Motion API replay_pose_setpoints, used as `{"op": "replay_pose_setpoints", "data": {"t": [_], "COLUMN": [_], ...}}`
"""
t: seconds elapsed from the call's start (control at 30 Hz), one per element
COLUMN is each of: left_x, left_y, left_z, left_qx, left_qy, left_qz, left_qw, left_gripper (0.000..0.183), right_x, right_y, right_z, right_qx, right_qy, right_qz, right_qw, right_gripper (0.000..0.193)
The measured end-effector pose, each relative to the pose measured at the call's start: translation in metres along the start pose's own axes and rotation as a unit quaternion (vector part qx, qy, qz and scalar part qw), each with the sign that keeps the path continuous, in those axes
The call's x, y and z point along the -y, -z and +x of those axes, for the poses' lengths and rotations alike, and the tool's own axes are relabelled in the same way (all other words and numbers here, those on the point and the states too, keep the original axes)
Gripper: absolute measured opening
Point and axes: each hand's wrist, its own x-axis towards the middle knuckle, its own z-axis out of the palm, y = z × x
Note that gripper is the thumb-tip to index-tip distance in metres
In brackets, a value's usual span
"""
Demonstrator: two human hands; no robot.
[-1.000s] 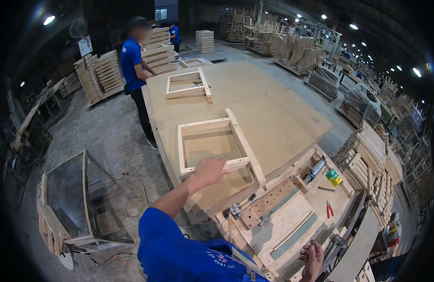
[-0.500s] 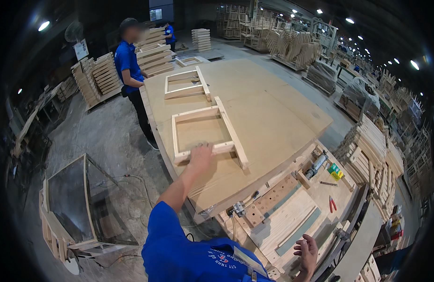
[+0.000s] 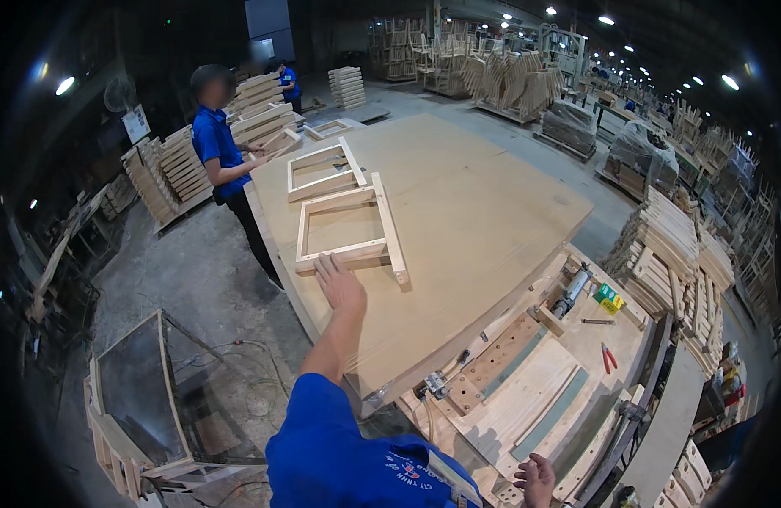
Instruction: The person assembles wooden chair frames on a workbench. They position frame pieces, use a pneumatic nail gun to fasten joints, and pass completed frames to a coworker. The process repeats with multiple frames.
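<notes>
Broad and tan, the counter is set in a dim workshop lined with stacked wooden parts. On its left side, a pale rectangular wooden frame is touched by the left hand — fingers laid over its near bar, though whether it is gripped cannot be told. Well apart, the right hand is held loosely curled near a flat grey-green strip. Just beyond the frame, a similar second frame is placed.

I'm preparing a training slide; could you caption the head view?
Left hand touching the nearest wooden frame on a broad tan tabletop, right hand apart from it.
</notes>
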Motion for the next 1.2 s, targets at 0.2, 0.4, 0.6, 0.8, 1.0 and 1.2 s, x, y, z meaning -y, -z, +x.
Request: {"op": "replay_pose_setpoints", "data": {"t": [0.2, 0.4, 0.6, 0.8, 1.0, 1.2], "left_x": [-0.017, -0.009, -0.013, -0.004, -0.001, -0.004], "left_y": [0.007, 0.009, 0.019, 0.035, 0.04, 0.044], "left_z": [-0.049, -0.069, -0.074, -0.075, -0.074, -0.074], "left_qx": [0.189, 0.194, 0.14, 0.116, 0.115, 0.129], "left_qy": [-0.092, -0.15, -0.141, -0.141, -0.139, -0.141], "left_qz": [-0.05, -0.029, -0.109, -0.159, -0.158, -0.159], "left_qw": [0.976, 0.969, 0.974, 0.97, 0.971, 0.969], "left_gripper": [0.069, 0.072, 0.064, 0.057, 0.056, 0.055], "right_x": [-0.016, -0.012, 0.001, -0.013, -0.02, -0.084], "right_y": [-0.042, -0.097, -0.113, -0.119, -0.115, -0.105], "right_z": [0.011, 0.027, 0.021, 0.013, -0.019, -0.05], "right_qx": [0.059, 0.154, 0.252, 0.295, 0.243, 0.246], "right_qy": [-0.065, 0.005, 0.046, 0.04, 0.095, 0.041], "right_qz": [-0.048, -0.091, -0.218, -0.281, -0.337, -0.28], "right_qw": [0.995, 0.984, 0.942, 0.912, 0.905, 0.927], "right_gripper": [0.042, 0.044, 0.042, 0.04, 0.048, 0.05]}}
